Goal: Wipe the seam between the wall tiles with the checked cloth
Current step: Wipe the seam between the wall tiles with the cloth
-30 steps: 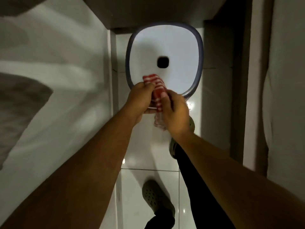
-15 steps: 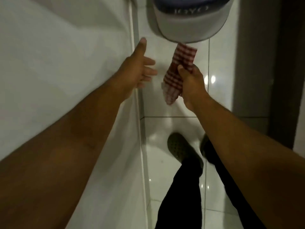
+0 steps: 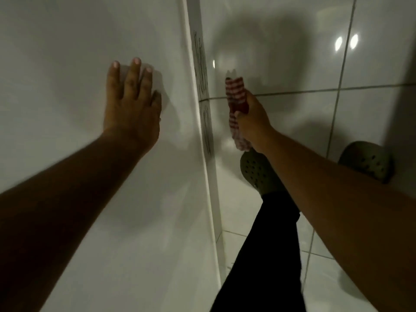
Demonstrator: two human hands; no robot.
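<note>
My right hand is closed around the red-and-white checked cloth, which is bunched lengthwise and sticks out above and below my fist. The cloth hangs over the glossy floor, just right of the wall's bottom edge. My left hand lies flat, fingers spread, on the white wall tile and holds nothing. The vertical edge of the wall runs between my two hands. No seam between wall tiles is clearly visible on the tile under my left hand.
Glossy white floor tiles with dark grout lines fill the right side. My legs in dark trousers and two olive clogs stand below my right arm.
The view swung away from the white stool, which is gone from sight. My left hand let go of the cloth and went flat onto the wall. My right hand kept the cloth.
</note>
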